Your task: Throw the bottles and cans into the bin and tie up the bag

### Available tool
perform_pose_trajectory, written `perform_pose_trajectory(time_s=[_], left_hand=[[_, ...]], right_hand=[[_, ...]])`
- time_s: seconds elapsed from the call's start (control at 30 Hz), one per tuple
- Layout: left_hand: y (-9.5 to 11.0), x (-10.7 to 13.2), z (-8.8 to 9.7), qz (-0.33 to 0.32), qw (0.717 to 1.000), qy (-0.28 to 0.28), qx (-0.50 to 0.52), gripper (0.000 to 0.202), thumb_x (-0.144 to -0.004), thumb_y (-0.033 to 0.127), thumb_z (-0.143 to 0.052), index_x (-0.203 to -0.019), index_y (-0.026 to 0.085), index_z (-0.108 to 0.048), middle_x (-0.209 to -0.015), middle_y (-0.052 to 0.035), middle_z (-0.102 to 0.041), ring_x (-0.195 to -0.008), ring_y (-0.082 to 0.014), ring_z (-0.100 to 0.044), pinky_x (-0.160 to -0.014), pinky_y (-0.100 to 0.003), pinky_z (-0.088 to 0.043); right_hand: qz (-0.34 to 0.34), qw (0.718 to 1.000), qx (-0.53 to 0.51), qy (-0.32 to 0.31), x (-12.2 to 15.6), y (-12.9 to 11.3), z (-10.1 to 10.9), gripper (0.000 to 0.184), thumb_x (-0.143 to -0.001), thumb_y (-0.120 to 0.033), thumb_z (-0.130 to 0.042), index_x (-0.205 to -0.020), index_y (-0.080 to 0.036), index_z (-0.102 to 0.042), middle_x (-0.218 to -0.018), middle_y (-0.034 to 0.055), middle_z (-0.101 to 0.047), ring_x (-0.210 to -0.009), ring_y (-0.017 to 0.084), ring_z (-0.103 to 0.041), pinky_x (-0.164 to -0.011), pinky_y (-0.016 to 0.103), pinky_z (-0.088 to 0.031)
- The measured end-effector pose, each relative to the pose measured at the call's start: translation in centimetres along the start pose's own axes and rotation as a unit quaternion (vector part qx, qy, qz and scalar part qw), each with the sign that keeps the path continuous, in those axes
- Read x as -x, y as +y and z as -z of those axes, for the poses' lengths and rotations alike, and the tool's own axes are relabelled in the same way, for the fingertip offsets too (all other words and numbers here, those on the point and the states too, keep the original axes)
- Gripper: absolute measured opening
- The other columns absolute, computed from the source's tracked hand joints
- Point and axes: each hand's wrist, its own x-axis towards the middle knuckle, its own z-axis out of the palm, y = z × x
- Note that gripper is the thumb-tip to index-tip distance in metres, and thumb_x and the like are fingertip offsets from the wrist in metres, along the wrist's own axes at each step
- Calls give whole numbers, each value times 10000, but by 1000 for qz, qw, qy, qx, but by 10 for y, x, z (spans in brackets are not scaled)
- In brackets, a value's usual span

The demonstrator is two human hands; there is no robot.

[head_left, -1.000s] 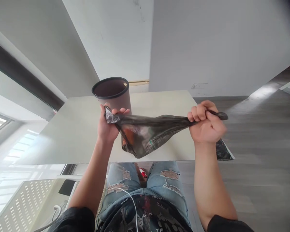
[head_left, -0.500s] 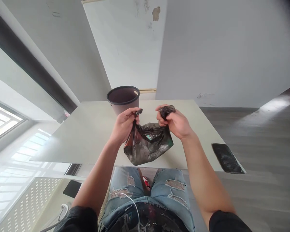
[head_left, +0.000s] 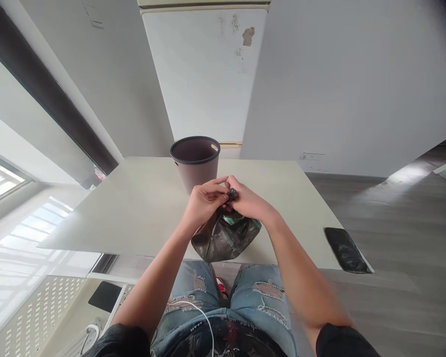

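Observation:
A filled black plastic bag (head_left: 223, 238) rests on the white table (head_left: 134, 208) near its front edge. My left hand (head_left: 204, 201) and my right hand (head_left: 245, 201) meet just above it, fingers pinched together on the bag's gathered top ends. A small dark knot of plastic shows between my fingertips. Coloured items show faintly through the bag's thin plastic. Right behind my hands stands an empty dark waste bin (head_left: 195, 161).
A folded black bag (head_left: 347, 250) lies at the table's right front corner. Walls rise behind the table, and a window is at the left. Grey floor stretches to the right. My knees in torn jeans are under the table's front edge.
My hands came together from wide apart, bringing the bag's two stretched ends to the middle. The bag sank from hanging in the air onto the table.

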Motion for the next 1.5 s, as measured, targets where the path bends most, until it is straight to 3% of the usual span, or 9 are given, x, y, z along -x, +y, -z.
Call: perform_pose_trajectory(time_s=[0.2, 0.33, 0.5, 0.6, 0.73, 0.87, 1.0, 1.27, 1.5], left_hand=[[-1, 5, -2, -8, 987, 127, -96, 116, -916, 242, -758, -992, 183, -823, -887, -51, -813, -840, -215, -794, -792, -313, -657], [-5, 10, -2, -106, 950, 146, -256, 115, -977, 185, -677, -1012, 216, -781, -885, -10, -769, -776, -150, -713, -770, -270, -588], [-5, 13, -3, -139, 932, 52, -332, 254, -997, 102, -590, -999, 225, -812, -921, -27, -767, -788, -155, -678, -741, -279, -515], [-1, 12, -2, -62, 948, -17, -310, 256, -980, 99, -575, -940, 224, -795, -872, -13, -746, -777, -162, -659, -732, -287, -488], [8, 7, 4, 77, 959, -156, -226, 259, -1023, 200, -539, -827, 203, -708, -712, 21, -623, -668, -143, -553, -628, -271, -407], [13, 2, 6, 99, 974, -164, -124, 243, -1026, 309, -596, -866, 180, -725, -739, 5, -625, -693, -143, -547, -668, -268, -430], [13, 1, 1, 98, 980, -159, -71, 231, -987, 352, -681, -873, 168, -759, -762, -14, -665, -710, -151, -596, -706, -279, -483], [-9, 0, 9, 150, 987, -28, -40, 265, -843, 399, -860, -1004, 188, -856, -922, -87, -825, -849, -230, -768, -749, -304, -599], [-55, 11, 36, 156, 968, 100, -170, 115, -848, 225, -730, -891, 197, -833, -850, -59, -825, -831, -250, -808, -821, -345, -654]], right_hand=[[37, 994, -74, -78, 20, -3, 5, 297, -1004, -419, -658, -1073, -279, -405, -802, -47, -647, -765, 190, -615, -701, 322, -456], [56, 998, -17, 21, 39, 0, 6, 335, -976, -351, -695, -1099, -294, -388, -830, -59, -627, -758, 176, -560, -707, 306, -413], [94, 991, 24, 93, 54, 8, 9, 152, -1028, -292, -614, -1048, -276, -463, -785, -51, -540, -701, 157, -474, -665, 298, -363], [153, 980, 58, 112, 54, 11, 12, 53, -1054, -252, -569, -1002, -254, -574, -838, -18, -590, -738, 159, -509, -687, 312, -378], [219, 958, 140, 124, 54, 16, 19, 261, -1069, -169, -494, -958, -237, -720, -939, 25, -669, -805, 174, -589, -798, 364, -416], [216, 948, 202, 120, 56, 23, 17, 82, -1053, -278, -641, -1096, -234, -695, -1115, 52, -739, -1016, 232, -665, -987, 438, -399], [214, 933, 259, 125, 54, 28, 9, 210, -1063, -352, -662, -902, -217, -655, -1086, 60, -746, -984, 236, -641, -997, 468, -362], [160, 971, 126, 122, 55, 39, 9, 403, -1123, -392, -493, -789, -221, -639, -1305, 72, -646, -1219, 264, -567, -1097, 486, -378], [8, 971, 109, 213, 76, 102, 7, 493, -1022, -456, -543, -591, -220, -590, -1241, 108, -627, -1171, 309, -509, -1096, 527, -405]])
